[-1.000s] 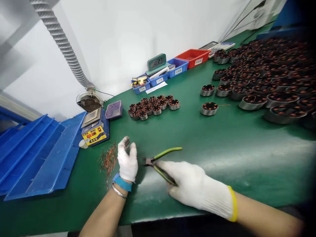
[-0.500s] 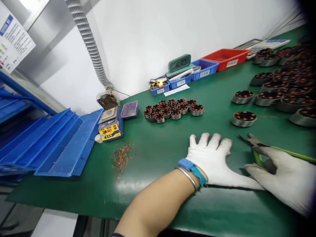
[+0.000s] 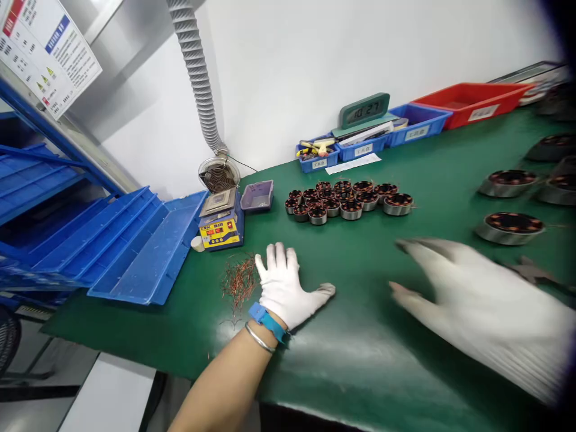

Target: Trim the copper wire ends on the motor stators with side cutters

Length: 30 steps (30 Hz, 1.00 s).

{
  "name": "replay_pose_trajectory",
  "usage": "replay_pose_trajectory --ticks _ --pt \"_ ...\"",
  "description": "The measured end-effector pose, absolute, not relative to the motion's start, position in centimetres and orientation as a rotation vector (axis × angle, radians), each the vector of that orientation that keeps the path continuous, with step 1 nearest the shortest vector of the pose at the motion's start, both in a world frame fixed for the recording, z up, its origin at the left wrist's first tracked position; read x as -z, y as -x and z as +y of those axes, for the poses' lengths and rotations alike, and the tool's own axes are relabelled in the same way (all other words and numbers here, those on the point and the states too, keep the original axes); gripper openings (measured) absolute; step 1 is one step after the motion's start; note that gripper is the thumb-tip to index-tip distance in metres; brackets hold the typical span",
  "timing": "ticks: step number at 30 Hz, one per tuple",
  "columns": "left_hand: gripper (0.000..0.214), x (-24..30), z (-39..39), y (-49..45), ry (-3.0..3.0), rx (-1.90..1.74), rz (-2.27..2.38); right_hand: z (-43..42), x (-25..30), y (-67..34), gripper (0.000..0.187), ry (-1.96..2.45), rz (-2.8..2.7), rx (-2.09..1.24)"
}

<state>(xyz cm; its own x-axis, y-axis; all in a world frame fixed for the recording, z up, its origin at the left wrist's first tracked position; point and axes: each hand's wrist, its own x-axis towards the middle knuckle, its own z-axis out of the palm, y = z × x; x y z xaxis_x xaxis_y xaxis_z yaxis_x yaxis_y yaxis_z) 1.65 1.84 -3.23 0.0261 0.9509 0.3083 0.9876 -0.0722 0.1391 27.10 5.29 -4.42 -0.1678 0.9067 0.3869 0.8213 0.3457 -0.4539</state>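
Note:
My left hand (image 3: 288, 285), in a white glove with a blue wristband, lies flat and open on the green mat (image 3: 351, 336), its fingers just right of a small heap of copper wire offcuts (image 3: 239, 280). My right hand (image 3: 472, 300), also gloved, is smeared by motion; its fingers look stretched out with nothing in them. The cutting pliers (image 3: 533, 273) lie on the mat just beyond it, partly hidden by the hand. A single wound stator in a metal ring (image 3: 510, 226) sits ahead of the right hand.
A cluster of small wound stators (image 3: 348, 201) sits mid-table. A solder station (image 3: 222, 219), purple tray (image 3: 257, 196), fume hose (image 3: 198, 72), clock (image 3: 364, 111), blue bins (image 3: 360, 146) and red bin (image 3: 470, 99) line the back. Blue trays (image 3: 112, 246) lie left. More stators (image 3: 508, 183) stand right.
The view swung left. My left hand slid left to rest beside the wire offcuts. My right hand let go of the pliers, which now lie on the mat, and is moving.

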Motion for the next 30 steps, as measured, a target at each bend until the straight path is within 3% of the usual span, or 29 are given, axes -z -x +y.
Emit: replay_pose_trajectory --ticks 2,5,10,13,17,22,27,30 --pt "0.094 2.7 1.8 -2.1 2.204 0.531 -1.969 7.5 2.3 -22.6 0.061 1.499 -2.144 -0.053" --pt "0.09 2.3 2.1 -2.5 2.243 0.565 -1.927 11.9 1.5 -17.5 0.068 1.492 -2.14 0.072" --pt "0.089 2.9 2.6 -1.3 2.287 0.63 -2.008 16.0 3.4 -15.1 0.037 1.478 -2.119 0.083" --pt "0.091 3.1 2.7 -1.0 2.327 0.75 -2.128 14.0 4.2 -16.0 0.034 1.336 -2.244 0.046" --pt "0.101 2.5 2.4 -1.0 2.414 0.941 -2.395 7.9 5.0 -18.2 0.031 1.106 -2.418 -0.151" --pt "0.087 1.9 1.4 -1.4 2.737 0.939 -2.336 3.0 5.1 -21.2 0.062 1.326 -2.069 -0.68" --pt "0.08 2.0 0.8 -2.3 2.704 0.954 -2.444 3.5 3.6 -20.8 0.03 1.45 -2.069 -0.824" --pt "0.069 2.4 1.0 -2.4 2.714 1.135 -2.467 3.9 2.7 -20.0 0.026 1.551 -2.118 -0.851"
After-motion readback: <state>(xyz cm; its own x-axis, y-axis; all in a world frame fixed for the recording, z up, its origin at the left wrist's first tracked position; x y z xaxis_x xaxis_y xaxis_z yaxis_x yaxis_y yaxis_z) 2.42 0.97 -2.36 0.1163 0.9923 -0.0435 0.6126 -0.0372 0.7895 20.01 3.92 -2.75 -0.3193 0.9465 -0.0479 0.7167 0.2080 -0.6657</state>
